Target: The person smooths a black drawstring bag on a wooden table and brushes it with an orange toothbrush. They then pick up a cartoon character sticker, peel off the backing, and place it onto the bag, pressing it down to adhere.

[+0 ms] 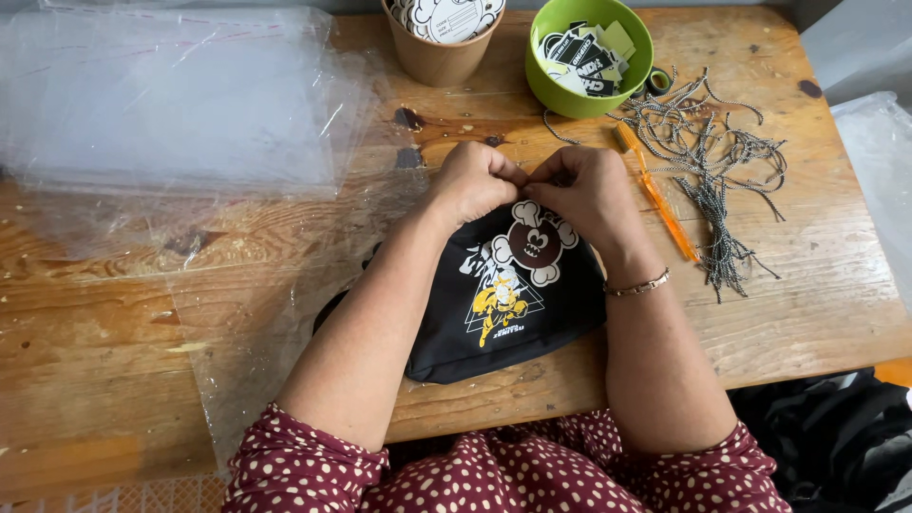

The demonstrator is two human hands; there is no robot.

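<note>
Sleeves: dark red sleeves (313, 470) with white dots are showing nearest the camera, both forearms reaching away over the bench (114, 323).
Pouch: a small black fabric pouch (518, 304) is lying flat on the bench between the forearms, its top edge under both hands; it is printed with a white and maroon cartoon figure above a yellow figure inside a thin triangle.
Left hand: the left hand (473, 180) is curling closed, fingertips pinching the pouch's top edge, knuckles touching the other hand.
Right hand: the right hand (591, 190) is pinching the same edge just beside it; a thin bracelet (638, 284) is sitting on its wrist.
Plastic: clear plastic bags (180, 104) are lying to the left of the left hand, one sheet running under the pouch.
Orange tool: an orange pen-like tool (662, 204) is lying just right of the right hand.
Cords: a tangle of black-and-white cords (712, 161) is spreading beyond the tool.
Far side: a green bowl (589, 90) of printed tags and a brown paper cup (439, 52) of round tags are standing beyond both hands.
</note>
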